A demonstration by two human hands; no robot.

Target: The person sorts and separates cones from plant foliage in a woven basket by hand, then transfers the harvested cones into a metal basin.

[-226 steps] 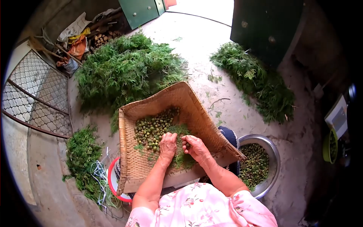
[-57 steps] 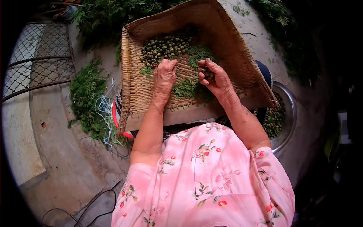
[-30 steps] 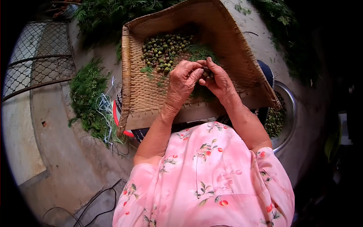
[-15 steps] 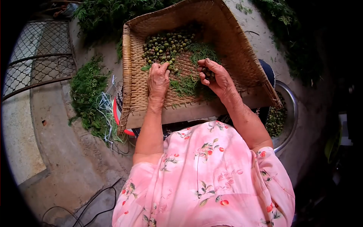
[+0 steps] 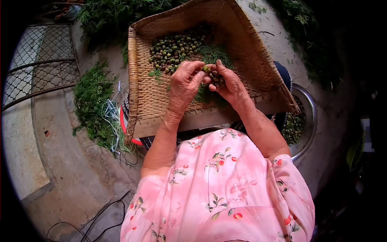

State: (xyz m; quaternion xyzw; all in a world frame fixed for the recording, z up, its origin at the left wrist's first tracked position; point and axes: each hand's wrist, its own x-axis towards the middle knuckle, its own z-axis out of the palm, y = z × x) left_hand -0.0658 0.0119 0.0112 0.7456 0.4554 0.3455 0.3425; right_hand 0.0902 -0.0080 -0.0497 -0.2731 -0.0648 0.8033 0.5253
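Note:
A woven basket [image 5: 141, 97] rests across my lap, tilted, with one corner pointing away. Small green-brown round fruits [image 5: 171, 48] lie heaped in its far left part, beside feathery green sprigs [image 5: 215, 54]. My right hand [image 5: 229, 82] is cupped around several of these fruits [image 5: 217, 78]. My left hand [image 5: 185, 82] has thumb and forefinger pinched on one greenish fruit [image 5: 207, 69], right at the edge of the right palm. Its other fingers are curled, and what they may hide I cannot make out.
To the right on the floor stands a metal basin [image 5: 312, 121] with more fruits. Green cut foliage [image 5: 94, 105] and pale plastic strings [image 5: 113, 113] lie on the left. A wire-mesh panel [image 5: 44, 56] and a black cable [image 5: 107, 205] are also on the left side.
My left hand has moved right from the fruit heap to my right hand, a fruit now between its fingertips. My right hand stays nearly in place, still holding its fruits.

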